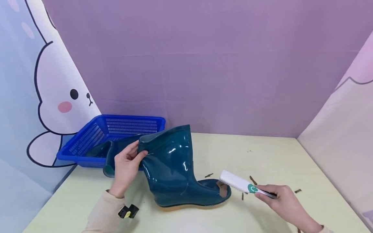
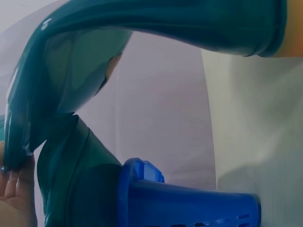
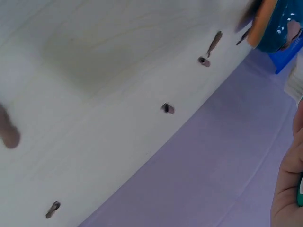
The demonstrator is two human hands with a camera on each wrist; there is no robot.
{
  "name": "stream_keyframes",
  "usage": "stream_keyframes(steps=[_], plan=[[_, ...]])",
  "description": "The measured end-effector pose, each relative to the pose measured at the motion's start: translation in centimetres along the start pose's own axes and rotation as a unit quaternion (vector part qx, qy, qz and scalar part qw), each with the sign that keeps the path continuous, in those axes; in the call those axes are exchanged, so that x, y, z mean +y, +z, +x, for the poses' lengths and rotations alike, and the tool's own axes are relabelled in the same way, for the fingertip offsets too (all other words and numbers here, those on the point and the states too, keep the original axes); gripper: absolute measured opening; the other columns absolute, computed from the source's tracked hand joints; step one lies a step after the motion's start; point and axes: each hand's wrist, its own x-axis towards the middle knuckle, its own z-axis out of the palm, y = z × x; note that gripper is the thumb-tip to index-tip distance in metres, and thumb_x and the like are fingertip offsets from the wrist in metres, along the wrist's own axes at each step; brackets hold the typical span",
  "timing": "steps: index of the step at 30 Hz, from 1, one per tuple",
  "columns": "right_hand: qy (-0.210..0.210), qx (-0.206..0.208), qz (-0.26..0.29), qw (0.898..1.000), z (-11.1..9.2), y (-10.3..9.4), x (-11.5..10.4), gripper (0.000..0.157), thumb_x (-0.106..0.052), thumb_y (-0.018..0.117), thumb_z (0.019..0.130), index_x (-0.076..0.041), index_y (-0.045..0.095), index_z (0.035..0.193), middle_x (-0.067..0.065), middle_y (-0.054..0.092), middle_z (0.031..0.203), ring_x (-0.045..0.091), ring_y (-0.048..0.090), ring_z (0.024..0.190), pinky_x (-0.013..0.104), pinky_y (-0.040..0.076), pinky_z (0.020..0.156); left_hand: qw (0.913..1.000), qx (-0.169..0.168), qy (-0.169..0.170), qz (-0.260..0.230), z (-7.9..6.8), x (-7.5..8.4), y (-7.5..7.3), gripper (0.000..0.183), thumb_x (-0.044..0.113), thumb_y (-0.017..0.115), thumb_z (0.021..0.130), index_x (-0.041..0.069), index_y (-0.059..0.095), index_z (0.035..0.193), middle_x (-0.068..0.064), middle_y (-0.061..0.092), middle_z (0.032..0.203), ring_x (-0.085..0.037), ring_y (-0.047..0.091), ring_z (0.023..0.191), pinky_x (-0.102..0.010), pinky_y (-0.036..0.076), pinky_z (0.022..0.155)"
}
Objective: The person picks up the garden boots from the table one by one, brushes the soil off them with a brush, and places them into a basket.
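My left hand point(image 1: 126, 168) pinches the top edge of a glossy dark teal rain boot point(image 1: 173, 171), thumb on the outside of the shaft. The boot's sole is down near the table, its toe pointing right. A brown patch point(image 1: 223, 190) of what looks like dirt covers part of the toe. In my right hand point(image 1: 284, 202) is a white scrub brush point(image 1: 235, 182) with a green mark, gripped by its handle. Its bristles face down, with the head's far end right at the soiled toe. The left wrist view shows the fingers point(image 2: 20, 187) under the folded shaft rim.
A blue plastic basket point(image 1: 135, 117) stands at the back left. Another teal boot point(image 1: 109, 166) lies in it, its opening hanging over the front rim. Several brown bits point(image 1: 253, 180) are scattered over the pale table point(image 1: 221, 152). A purple cloth backdrop point(image 1: 209, 81) rises behind.
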Motion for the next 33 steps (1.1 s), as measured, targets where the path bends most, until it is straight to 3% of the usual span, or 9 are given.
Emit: stream_keyframes(steps=[4,8,13,15,20,27,33], plan=[[-0.009,0.003,0.018,1.000,0.6,0.6,-0.7,0.016,-0.014,0.075,0.072,-0.015,0.073,0.088,-0.007,0.070,0.075,-0.006,0.033,0.046,0.015,0.031,0.039,1.0000,-0.002,-0.008,-0.002,0.0,0.1,0.1,0.038,-0.002,0.062,0.082,0.006,0.060,0.118,0.026,0.063,0.094,0.008,0.062,0.082,-0.015,0.051,0.072],[-0.021,-0.022,0.031,0.999,1.3,1.6,-1.3,0.015,-0.017,0.073,0.074,-0.017,0.073,0.089,-0.012,0.067,0.073,-0.007,0.031,0.046,0.015,0.032,0.040,0.9999,-0.006,-0.007,-0.008,0.1,0.1,0.2,0.038,-0.003,0.062,0.081,0.005,0.060,0.118,0.026,0.063,0.094,0.006,0.063,0.082,-0.016,0.051,0.072],[-0.031,-0.097,0.048,0.994,1.9,2.1,-1.4,0.021,-0.021,0.069,0.079,-0.007,0.072,0.093,-0.001,0.071,0.079,-0.007,0.035,0.048,0.016,0.036,0.041,0.9999,-0.004,-0.006,-0.010,0.0,0.2,0.4,0.038,-0.002,0.064,0.080,0.005,0.060,0.117,0.025,0.064,0.095,0.004,0.064,0.083,-0.016,0.052,0.072],[-0.034,-0.108,0.036,0.993,1.9,2.0,-1.2,0.021,-0.022,0.069,0.079,-0.006,0.072,0.093,0.003,0.071,0.083,-0.008,0.034,0.047,0.016,0.035,0.041,0.9999,-0.004,-0.005,-0.008,0.0,0.3,0.5,0.038,-0.001,0.064,0.080,0.006,0.061,0.117,0.024,0.064,0.096,0.003,0.064,0.084,-0.016,0.052,0.072],[-0.056,-0.090,0.001,0.994,1.7,1.7,-0.3,0.017,-0.018,0.071,0.076,-0.010,0.073,0.091,0.000,0.071,0.081,-0.008,0.028,0.047,0.014,0.031,0.040,1.0000,0.001,-0.001,-0.005,-0.1,0.3,0.2,0.036,-0.001,0.063,0.082,0.008,0.061,0.117,0.023,0.064,0.097,0.003,0.064,0.084,-0.016,0.051,0.073],[-0.050,-0.089,0.005,0.995,1.3,1.7,0.6,0.018,-0.020,0.071,0.077,-0.010,0.073,0.092,-0.014,0.063,0.070,-0.008,0.029,0.048,0.014,0.031,0.041,0.9999,0.010,-0.009,-0.007,-0.2,-0.1,0.0,0.037,-0.002,0.063,0.081,0.007,0.061,0.117,0.024,0.064,0.096,0.003,0.064,0.083,-0.016,0.051,0.072],[-0.055,-0.073,0.002,0.996,1.0,1.3,1.3,0.016,-0.016,0.072,0.075,-0.012,0.073,0.090,-0.015,0.057,0.065,-0.008,0.026,0.047,0.013,0.028,0.040,0.9999,0.012,-0.007,-0.002,-0.1,-0.1,0.4,0.036,-0.001,0.065,0.080,0.005,0.062,0.116,0.017,0.066,0.098,0.004,0.064,0.083,-0.016,0.052,0.071]])
